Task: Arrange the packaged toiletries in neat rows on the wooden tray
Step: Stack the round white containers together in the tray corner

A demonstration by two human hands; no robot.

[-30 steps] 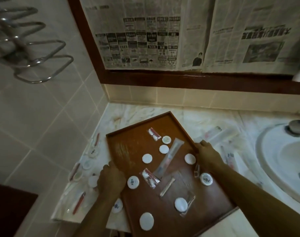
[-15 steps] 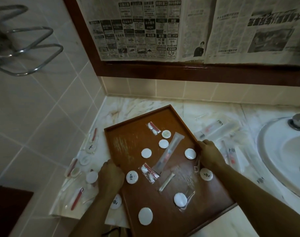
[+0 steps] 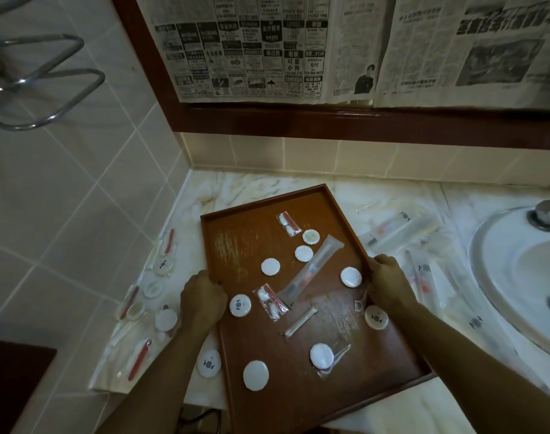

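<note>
Wooden tray (image 3: 236, 245) on marble counter (image 3: 298, 186), skewed beside sink (image 3: 502, 277) — gripped at both long rims: left hand (image 3: 201, 299) and right hand (image 3: 388, 285) clamped on edges, prob. to square it up. Packaged toiletries (image 3: 311, 270) scattered inside, no rows yet — more lie loose on counter.

A pale marble counter (image 3: 251, 189) holds everything. A brown wooden tray (image 3: 236, 233) sits on it, turned a bit crooked. On the counter left of the tray lie little round white packets (image 3: 166, 320) and thin red sticks in clear wrappers (image 3: 139, 359). On the right side lie long clear packets (image 3: 399, 227), next to a white sink (image 3: 499, 245)
</note>
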